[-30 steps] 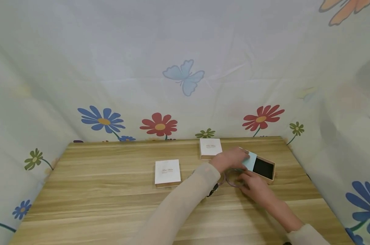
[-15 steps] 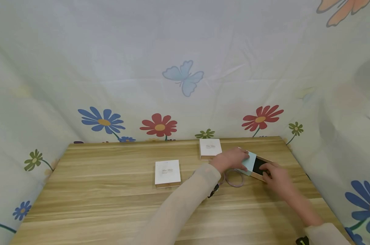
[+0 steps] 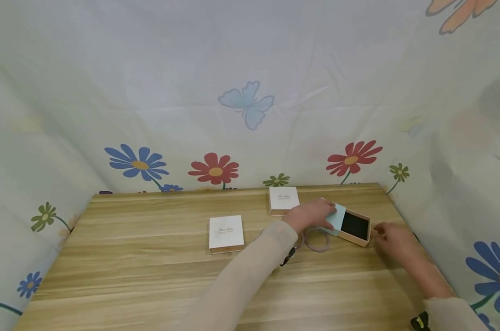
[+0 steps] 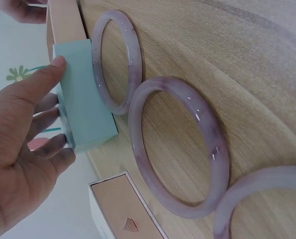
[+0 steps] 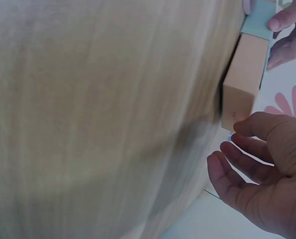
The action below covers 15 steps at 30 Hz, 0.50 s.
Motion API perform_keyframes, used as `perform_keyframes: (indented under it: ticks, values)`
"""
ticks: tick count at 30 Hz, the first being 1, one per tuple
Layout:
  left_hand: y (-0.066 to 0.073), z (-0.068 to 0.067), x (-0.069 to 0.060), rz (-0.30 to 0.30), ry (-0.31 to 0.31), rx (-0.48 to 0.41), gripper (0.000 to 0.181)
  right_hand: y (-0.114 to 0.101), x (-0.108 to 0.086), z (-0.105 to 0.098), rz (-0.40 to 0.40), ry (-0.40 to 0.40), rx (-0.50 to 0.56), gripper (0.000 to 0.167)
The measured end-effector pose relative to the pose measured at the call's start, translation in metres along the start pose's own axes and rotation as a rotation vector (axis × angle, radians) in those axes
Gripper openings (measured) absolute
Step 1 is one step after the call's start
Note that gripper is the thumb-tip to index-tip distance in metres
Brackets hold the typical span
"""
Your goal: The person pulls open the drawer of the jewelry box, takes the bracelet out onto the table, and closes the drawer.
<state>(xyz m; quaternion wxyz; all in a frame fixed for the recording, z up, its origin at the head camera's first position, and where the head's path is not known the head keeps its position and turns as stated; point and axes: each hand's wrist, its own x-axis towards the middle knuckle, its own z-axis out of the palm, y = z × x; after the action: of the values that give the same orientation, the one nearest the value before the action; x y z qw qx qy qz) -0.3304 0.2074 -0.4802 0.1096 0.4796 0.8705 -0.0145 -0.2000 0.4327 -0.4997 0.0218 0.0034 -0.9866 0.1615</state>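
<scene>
A light blue drawer box (image 3: pixel 338 219) lies at the table's right, its tan tray (image 3: pixel 352 238) slid partway out and showing a black lining. My left hand (image 3: pixel 311 214) grips the blue sleeve, thumb on the near side and fingers on the far side. Just off the tray's outer end is my right hand (image 3: pixel 399 243), its fingers loosely bent and holding nothing; in the right wrist view the thumb appears very near the tray's end face. Pale purple bangles lie beside the box: one bangle (image 4: pixel 97 74) against the sleeve, another bangle (image 4: pixel 221 149) beside it, and a third bangle (image 4: pixel 257 178) partly cut off.
One white box (image 3: pixel 226 232) with gold lettering sits left of my left forearm. Another white box (image 3: pixel 284 198) stands near the back edge, close to my left hand. Behind the wooden table (image 3: pixel 142 257) hangs a flower-printed cloth (image 3: pixel 250 151).
My right hand went from beside the bangles to the tray's black lining, then back right, off the tray's end. My left hand has kept its grip on the sleeve.
</scene>
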Motion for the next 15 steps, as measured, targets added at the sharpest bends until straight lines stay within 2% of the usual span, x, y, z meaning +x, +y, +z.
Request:
perform_keyframes:
  ticks: [6, 15]
  values:
    - [-0.002, 0.001, 0.000, 0.004, -0.001, 0.009, 0.064, 0.006, 0.001, 0.014, -0.036, 0.001, -0.001, 0.024]
    - [-0.001, 0.002, 0.000, -0.004, 0.005, -0.008, 0.065, 0.003, -0.002, 0.018, -0.016, 0.010, 0.007, 0.024]
